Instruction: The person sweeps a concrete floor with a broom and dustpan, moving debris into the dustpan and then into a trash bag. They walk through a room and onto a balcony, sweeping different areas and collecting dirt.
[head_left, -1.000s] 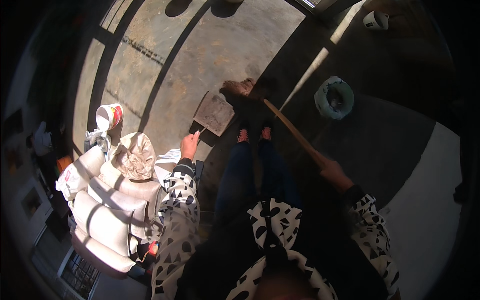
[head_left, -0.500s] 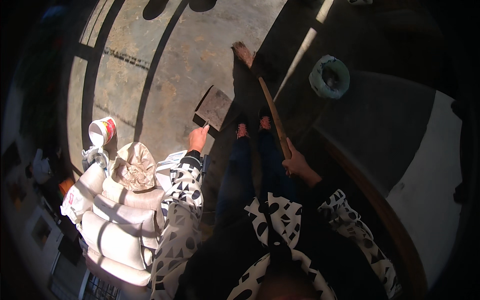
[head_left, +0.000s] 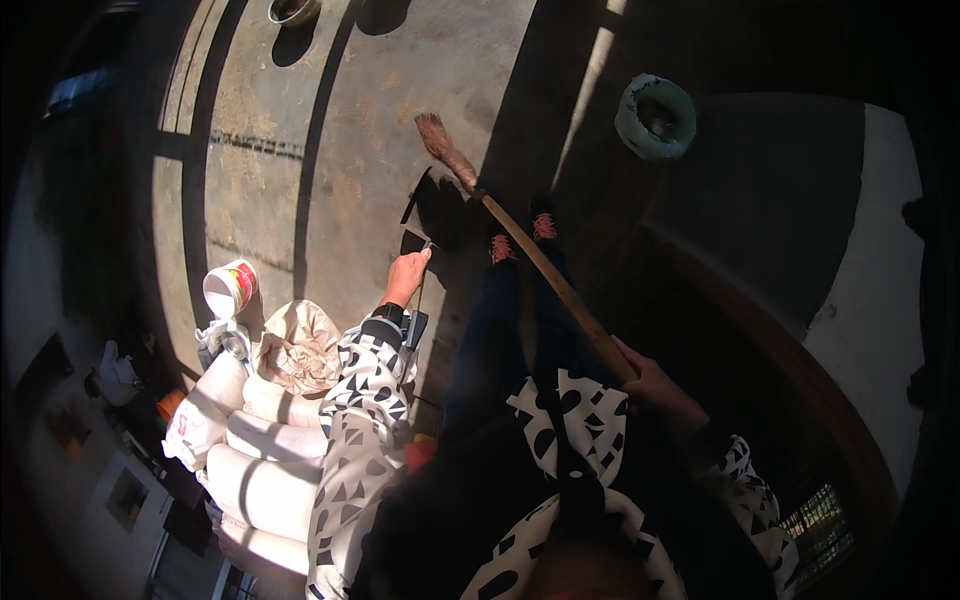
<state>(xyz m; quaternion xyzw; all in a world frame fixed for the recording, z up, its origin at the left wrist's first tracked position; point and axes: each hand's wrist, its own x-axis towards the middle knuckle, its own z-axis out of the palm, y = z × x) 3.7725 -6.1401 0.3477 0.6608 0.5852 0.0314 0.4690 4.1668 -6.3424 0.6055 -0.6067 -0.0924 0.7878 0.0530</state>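
My left hand (head_left: 406,276) is closed round the handle of a dustpan (head_left: 413,241), low over the concrete floor. The dustpan's far part is partly lost in shadow. My right hand (head_left: 655,385) grips the upper end of the wooden stick of a broom (head_left: 552,272). The stick slants across in front of my legs, and its brown bristles (head_left: 443,147) point up and left, just beyond the dustpan. Whether the bristles touch the floor, I cannot tell.
Several stacked pale sacks (head_left: 260,490) stand left of my left arm, with a crumpled open bag (head_left: 300,350) and a tilted white bucket (head_left: 230,288) beyond. A pale green bin (head_left: 655,117) stands at far right. A round bowl (head_left: 293,11) sits at the top edge.
The broom's bristles have swung left and nearer, toward the dustpan. My right hand has drawn back and to the right. The dustpan has tilted and its sunlit face no longer shows.
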